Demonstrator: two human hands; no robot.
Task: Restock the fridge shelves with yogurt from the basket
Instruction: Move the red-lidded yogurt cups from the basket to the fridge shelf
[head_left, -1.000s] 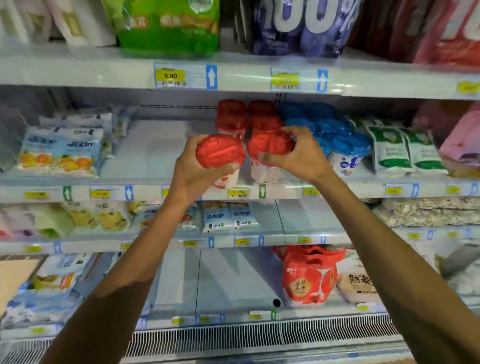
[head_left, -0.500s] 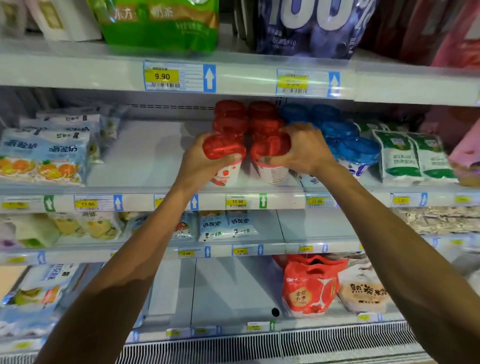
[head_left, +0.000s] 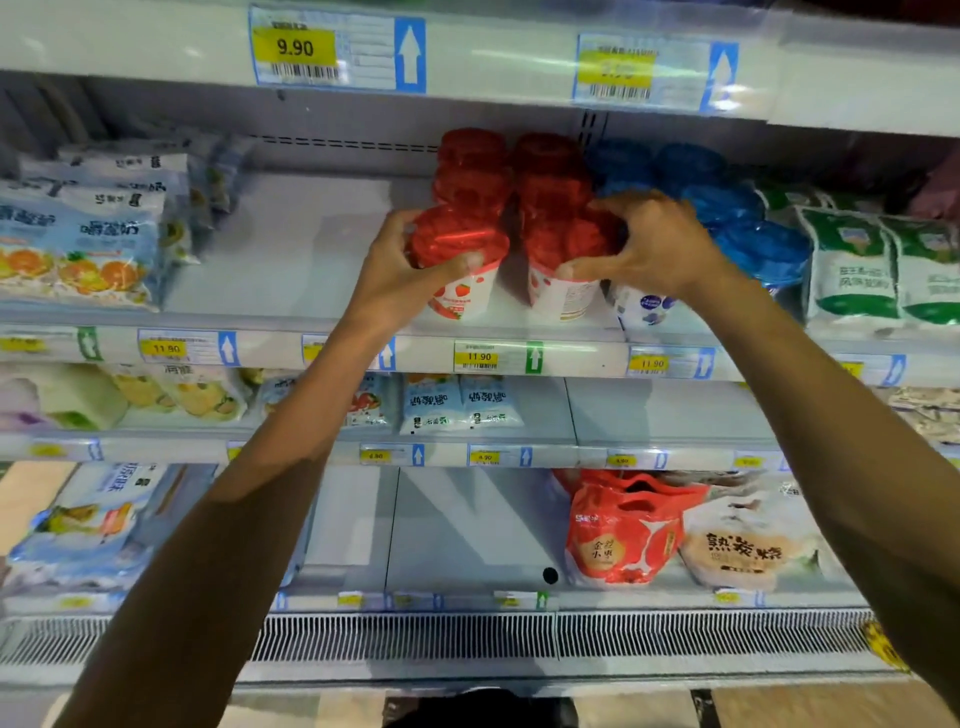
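**Gripping two red-lidded cups at the shelf front**

Holding one yogurt apiece, both hands reach into the middle shelf (head_left: 311, 244). The left cup (head_left: 460, 265) is a tapered white tub with a strawberry print and a glossy, crinkled red foil-like lid. The left hand (head_left: 395, 270) wraps round its rim, thumb across the front, so the far side is hidden. The right cup (head_left: 563, 291) has the same shape. The right hand (head_left: 654, 249) claws over its lid, thumb pressed on the white wall, covering most of the top. Both cups stand side by side, slightly apart, at the front of the shelf – whether their bases touch the smooth pale surface I cannot tell.

Behind them, red cups (head_left: 470, 166) run back in two rows, blurring into shadow. To the right sit blue cups (head_left: 727, 208) with the same shiny lids, the front one half hidden by the right wrist. Further right lie soft green-and-white pouches (head_left: 852, 265), cut off by the frame edge. At the far left are flat plastic packs (head_left: 78, 249) printed with orange slices.

A yellow tag (head_left: 479, 357) on the shelf lip reads 11.90; other tags are too blurred to read. On the bottom shelf slumps a red bag (head_left: 623, 530), above a ribbed white grille (head_left: 415, 636).
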